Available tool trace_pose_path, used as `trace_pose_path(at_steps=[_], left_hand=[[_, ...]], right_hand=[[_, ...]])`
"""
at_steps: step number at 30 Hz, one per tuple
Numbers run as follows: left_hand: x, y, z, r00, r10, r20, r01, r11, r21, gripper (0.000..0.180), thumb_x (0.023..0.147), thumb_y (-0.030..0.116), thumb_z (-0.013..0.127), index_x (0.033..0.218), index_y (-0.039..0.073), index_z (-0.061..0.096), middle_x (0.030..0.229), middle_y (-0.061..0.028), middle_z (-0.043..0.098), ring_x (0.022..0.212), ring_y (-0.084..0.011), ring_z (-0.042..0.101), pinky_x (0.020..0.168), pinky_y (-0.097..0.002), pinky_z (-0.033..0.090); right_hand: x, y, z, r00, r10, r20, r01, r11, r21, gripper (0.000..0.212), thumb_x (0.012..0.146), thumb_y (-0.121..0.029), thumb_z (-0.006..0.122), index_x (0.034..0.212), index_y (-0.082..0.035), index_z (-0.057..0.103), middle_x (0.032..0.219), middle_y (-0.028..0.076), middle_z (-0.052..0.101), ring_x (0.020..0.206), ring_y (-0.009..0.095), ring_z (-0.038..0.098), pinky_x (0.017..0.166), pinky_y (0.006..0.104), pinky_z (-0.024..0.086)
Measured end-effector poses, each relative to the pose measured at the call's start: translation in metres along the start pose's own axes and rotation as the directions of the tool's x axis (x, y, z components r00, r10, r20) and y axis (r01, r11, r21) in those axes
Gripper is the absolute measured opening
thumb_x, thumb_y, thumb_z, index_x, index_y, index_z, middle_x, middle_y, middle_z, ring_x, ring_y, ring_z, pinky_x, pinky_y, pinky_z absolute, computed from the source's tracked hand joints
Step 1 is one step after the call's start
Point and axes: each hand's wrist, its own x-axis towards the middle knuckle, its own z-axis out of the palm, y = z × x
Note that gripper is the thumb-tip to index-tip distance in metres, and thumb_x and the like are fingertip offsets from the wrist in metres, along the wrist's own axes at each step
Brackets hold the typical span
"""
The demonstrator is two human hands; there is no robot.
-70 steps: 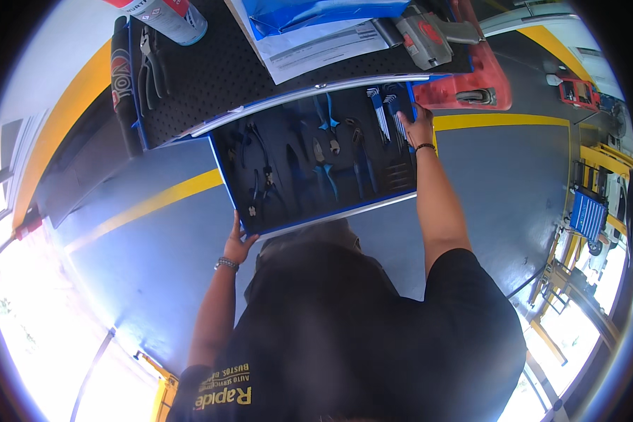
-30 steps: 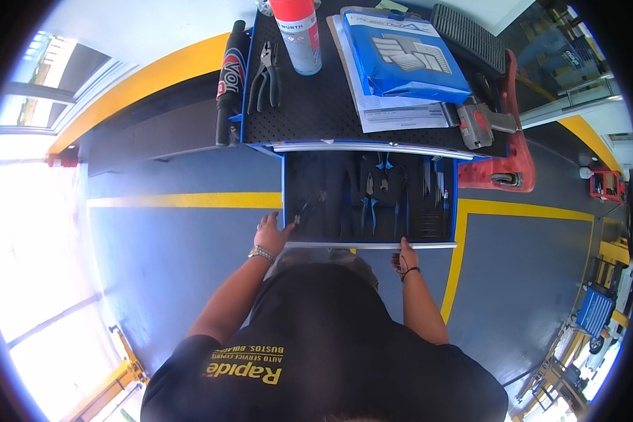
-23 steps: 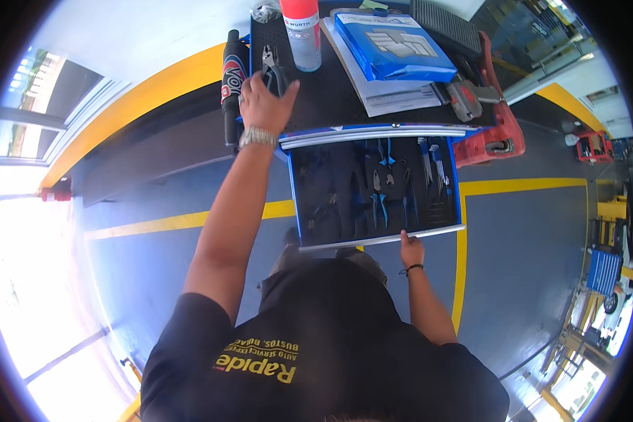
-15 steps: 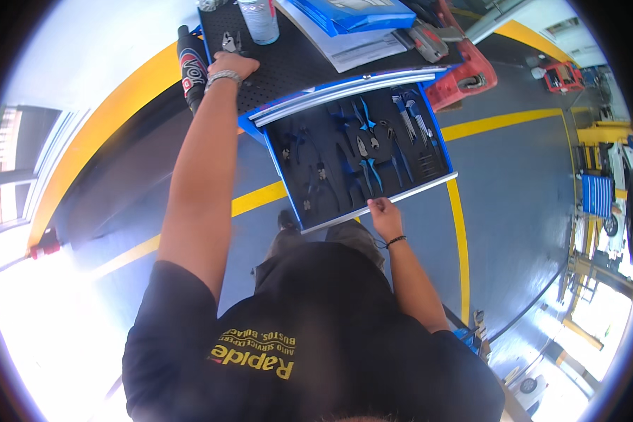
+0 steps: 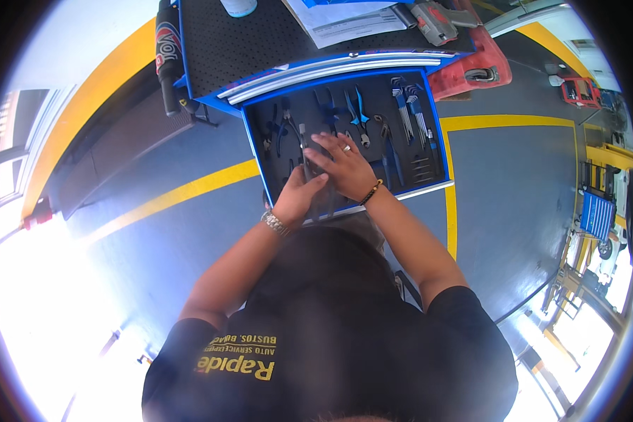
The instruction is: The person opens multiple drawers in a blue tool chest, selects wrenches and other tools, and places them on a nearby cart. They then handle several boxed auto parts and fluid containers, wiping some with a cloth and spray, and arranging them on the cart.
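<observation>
Over the front of the open drawer [image 5: 439, 169], both my hands are close together. My left hand [image 5: 299, 199] is closed round a slim dark pair of pliers [image 5: 304, 144], partly hidden by the fingers and slightly blurred. My right hand [image 5: 346, 169], wearing a ring, has its fingers stretched out and apart beside the pliers; whether it touches them I cannot tell. In the dark drawer lining lie several pliers, among them light-blue-handled pliers [image 5: 359, 116], dark-blue-handled pliers [image 5: 390, 151] and, to the right, hex key sets [image 5: 404, 105].
Beyond the drawer is the cart's black perforated top [image 5: 260, 56], with a can [image 5: 239, 7], papers [image 5: 352, 24] and a grey power tool [image 5: 436, 21]. A dark bottle-shaped thing [image 5: 167, 60] hangs at its left side. A red tray [image 5: 471, 74] juts out at the right.
My left hand has come back from the cart top to the drawer, and the pliers there are gone from that spot. My right hand has left the drawer's front edge and moved in over the tools.
</observation>
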Motion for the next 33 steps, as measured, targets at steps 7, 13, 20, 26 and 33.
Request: trace_pose_path(at_steps=[7, 13, 20, 26, 33], left_hand=[[0.069, -0.095, -0.003, 0.905, 0.266, -0.331, 0.007, 0.771, 0.637, 0.044, 0.099, 0.026, 0.067, 0.128, -0.003, 0.053, 0.109, -0.0208, 0.068, 0.101, -0.0342, 0.072, 0.085, -0.0445, 0.057], [0.108, -0.129, 0.009, 0.896, 0.365, -0.252, 0.207, 0.158, 0.966, 0.096, 0.091, 0.050, 0.072, 0.157, -0.005, 0.029, 0.130, -0.0280, 0.062, 0.117, -0.0423, 0.066, 0.100, -0.0506, 0.055], [0.097, -0.128, 0.008, 0.982, 0.103, -0.161, 0.150, 0.103, 0.983, 0.102, 0.094, 0.051, 0.068, 0.168, 0.007, 0.012, 0.121, -0.0241, 0.067, 0.096, -0.0401, 0.074, 0.082, -0.0483, 0.062], [0.101, -0.113, -0.014, 0.993, 0.109, -0.049, 0.048, 0.009, 0.999, 0.097, 0.093, 0.055, 0.069, 0.168, 0.018, 0.021, 0.134, -0.0187, 0.063, 0.106, -0.0373, 0.071, 0.088, -0.0470, 0.060], [0.132, -0.067, -0.056, 0.954, 0.190, 0.231, -0.156, -0.343, 0.926, 0.099, 0.082, 0.062, 0.077, 0.165, 0.033, 0.031, 0.176, -0.0020, 0.013, 0.162, -0.0321, 0.012, 0.127, -0.0556, 0.025]], right_hand=[[-0.109, 0.076, 0.013, 0.855, 0.512, 0.082, -0.514, 0.817, 0.262, 0.039, 0.087, -0.013, 0.071, 0.125, -0.011, 0.066, 0.104, 0.015, 0.074, 0.105, 0.037, 0.070, 0.100, 0.0504, 0.051], [-0.150, 0.116, -0.007, 0.577, 0.763, 0.292, -0.806, 0.589, 0.055, 0.031, 0.092, -0.019, 0.069, 0.121, -0.009, 0.067, 0.093, 0.024, 0.073, 0.091, 0.046, 0.070, 0.079, 0.0512, 0.056], [-0.168, 0.133, -0.017, 0.525, 0.743, 0.415, -0.813, 0.582, -0.015, 0.036, 0.093, -0.022, 0.070, 0.126, -0.008, 0.064, 0.098, 0.026, 0.073, 0.097, 0.046, 0.070, 0.084, 0.0507, 0.056], [-0.169, 0.130, -0.005, 0.494, 0.774, 0.397, -0.870, 0.439, 0.227, 0.048, 0.096, -0.033, 0.073, 0.127, 0.002, 0.062, 0.105, 0.027, 0.073, 0.098, 0.038, 0.073, 0.085, 0.0444, 0.057], [-0.137, 0.136, 0.009, 0.635, 0.626, 0.453, -0.771, 0.480, 0.418, 0.061, 0.093, -0.047, 0.079, 0.119, 0.006, 0.065, 0.093, 0.010, 0.071, 0.085, 0.017, 0.068, 0.076, 0.0297, 0.056]])
